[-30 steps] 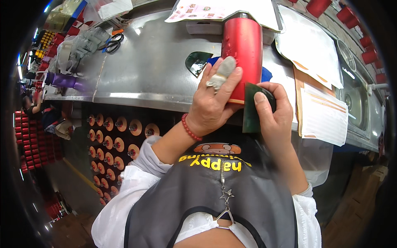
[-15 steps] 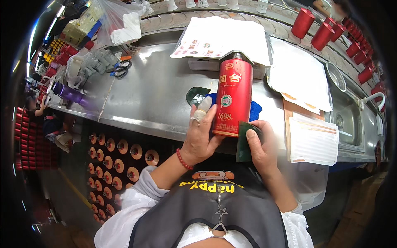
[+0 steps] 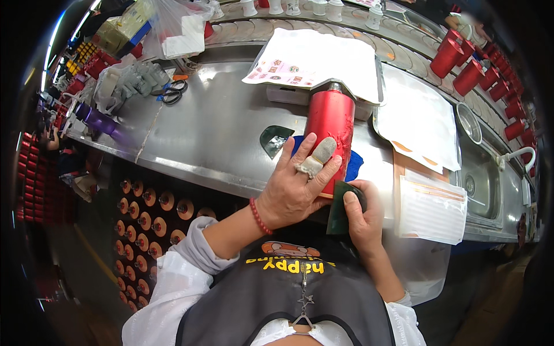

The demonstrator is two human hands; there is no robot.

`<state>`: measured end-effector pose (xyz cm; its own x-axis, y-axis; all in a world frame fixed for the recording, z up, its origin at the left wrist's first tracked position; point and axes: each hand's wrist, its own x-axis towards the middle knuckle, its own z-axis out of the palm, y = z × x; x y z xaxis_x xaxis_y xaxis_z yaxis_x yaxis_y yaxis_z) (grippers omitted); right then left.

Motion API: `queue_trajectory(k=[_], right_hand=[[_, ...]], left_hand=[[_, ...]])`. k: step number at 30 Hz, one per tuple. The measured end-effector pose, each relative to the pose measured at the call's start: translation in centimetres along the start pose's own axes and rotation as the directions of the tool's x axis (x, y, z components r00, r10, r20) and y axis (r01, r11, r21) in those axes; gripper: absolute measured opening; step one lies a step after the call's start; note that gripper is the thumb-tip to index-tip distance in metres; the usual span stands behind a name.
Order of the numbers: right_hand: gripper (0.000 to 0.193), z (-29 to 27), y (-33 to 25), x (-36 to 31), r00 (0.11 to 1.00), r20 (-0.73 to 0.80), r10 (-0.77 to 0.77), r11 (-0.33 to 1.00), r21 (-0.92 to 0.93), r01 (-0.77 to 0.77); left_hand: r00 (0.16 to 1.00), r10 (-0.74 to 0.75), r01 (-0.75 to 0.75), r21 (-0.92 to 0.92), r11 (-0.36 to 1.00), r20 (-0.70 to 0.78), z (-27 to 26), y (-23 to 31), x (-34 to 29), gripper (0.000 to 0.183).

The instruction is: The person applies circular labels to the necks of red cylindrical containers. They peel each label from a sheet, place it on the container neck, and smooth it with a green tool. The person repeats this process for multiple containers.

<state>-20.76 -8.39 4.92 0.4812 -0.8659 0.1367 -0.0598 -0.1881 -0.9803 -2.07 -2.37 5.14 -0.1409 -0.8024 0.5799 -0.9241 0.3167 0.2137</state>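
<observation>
A red cylindrical bottle (image 3: 330, 113) lies on a blue cloth (image 3: 354, 166), its neck end pointing away and resting by the white printed sheet. Its upper side is plain red, with a rough, crinkled strip along the right. My left hand (image 3: 301, 183) wraps over the near half of the bottle, fingers spread across it; one finger wears a pale finger cover. In my right hand (image 3: 365, 218) a dark green flexible sheet (image 3: 339, 212) is pinched under the thumb, close to the bottle's base. Another dark green piece (image 3: 276, 142) lies left of the cloth.
A tray with a white printed sheet (image 3: 317, 55) stands behind the bottle. Stacked white sheets (image 3: 433, 207) and a sink (image 3: 482, 181) are at right. Scissors (image 3: 173, 92) and a purple bottle (image 3: 95, 120) are at left. Bottles in a crate (image 3: 144, 225) stand below the counter edge.
The bottle has turned, so its printed face no longer shows and a plain, crinkled side is up. My left hand has moved from its left side onto its top.
</observation>
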Motion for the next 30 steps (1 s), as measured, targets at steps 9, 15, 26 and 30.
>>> queue_trajectory(k=[9,15,26,30], right_hand=[[0.019,-0.2,0.3,0.1,0.999,0.031,0.023,0.999,-0.033,-0.022],[0.020,-2.7,3.3,-0.1,0.999,0.054,0.009,0.957,-0.290,0.007],[0.081,-0.9,2.6,0.1,0.840,0.335,-0.427,0.712,-0.447,0.541],[0.089,-0.3,2.5,0.3,0.733,0.430,-0.528,0.701,-0.266,0.661]], left_hand=[[0.968,-0.252,0.244,-0.261,0.934,0.003,1.3,-3.6,-6.0,0.076],[0.870,-0.418,0.444,-0.783,0.436,0.260,2.0,-9.0,5.1,0.058],[0.595,-0.139,0.748,-0.608,-0.266,0.792,9.2,-17.8,12.4,0.014],[0.606,-0.691,0.525,-0.851,-0.026,0.395,-5.6,-10.0,3.5,0.025]])
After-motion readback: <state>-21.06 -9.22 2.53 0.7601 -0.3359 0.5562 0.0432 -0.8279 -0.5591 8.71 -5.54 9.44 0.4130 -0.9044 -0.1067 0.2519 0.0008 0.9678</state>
